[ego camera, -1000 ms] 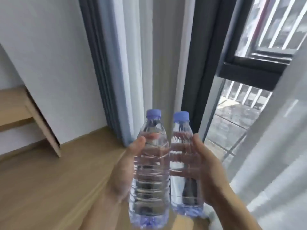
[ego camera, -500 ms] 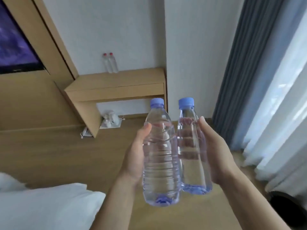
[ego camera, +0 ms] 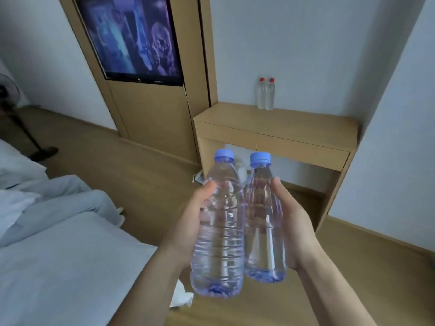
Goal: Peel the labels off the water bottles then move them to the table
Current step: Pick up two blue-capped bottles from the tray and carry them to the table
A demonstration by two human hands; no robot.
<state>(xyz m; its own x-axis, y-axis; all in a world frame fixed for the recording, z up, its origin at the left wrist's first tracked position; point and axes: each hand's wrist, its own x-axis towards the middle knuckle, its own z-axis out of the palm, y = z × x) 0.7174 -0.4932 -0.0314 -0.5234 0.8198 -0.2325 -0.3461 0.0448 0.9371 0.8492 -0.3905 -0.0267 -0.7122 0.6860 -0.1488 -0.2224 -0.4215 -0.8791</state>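
Two clear water bottles with blue caps and no labels are held upright side by side in front of me. My left hand (ego camera: pixel 188 222) grips the left bottle (ego camera: pixel 220 234) round its middle. My right hand (ego camera: pixel 294 222) grips the right bottle (ego camera: pixel 263 222) the same way. The two bottles touch each other. Beyond them stands a light wooden table (ego camera: pixel 282 128) against the wall. Two clear bottles with red caps (ego camera: pixel 265 94) stand at its back edge.
A bed with white sheets (ego camera: pixel 58 255) fills the lower left. A wall-mounted screen (ego camera: pixel 131 36) glows in a wooden panel at the upper left. A fan stand (ego camera: pixel 35 147) is at the far left. White items lie on the wood floor under the table.
My view has swung left from the window and curtains to the table and screen. Both hands keep hold of the bottles, and the table now looks closer.
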